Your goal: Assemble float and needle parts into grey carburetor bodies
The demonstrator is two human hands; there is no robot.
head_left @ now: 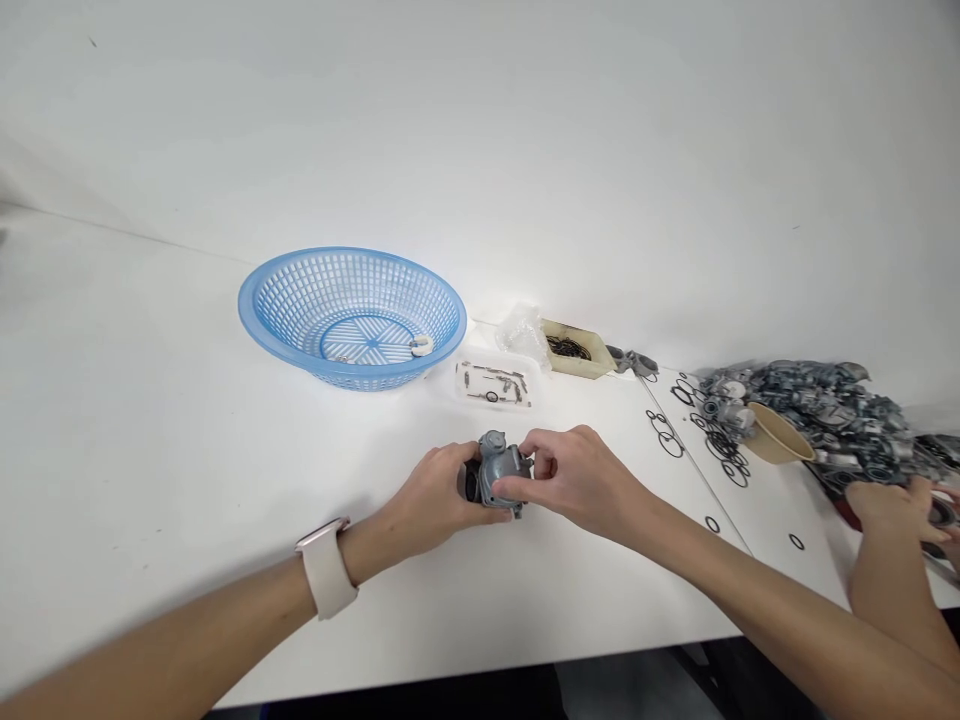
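Left grip (439, 490) and right grip (577, 475) on grey metal part (501, 468), blue basket (373, 342) beyond

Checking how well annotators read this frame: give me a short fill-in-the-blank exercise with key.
1. The left hand and the right hand both touch the same metal part, whose main colour is ____.
2. The watch with a pale strap is worn on the person's ____ arm.
3. The openwork basket is coloured ____.
4. In the picture, the scattered black rings lie to the ____ of the basket.

Missing words: grey; left; blue; right.
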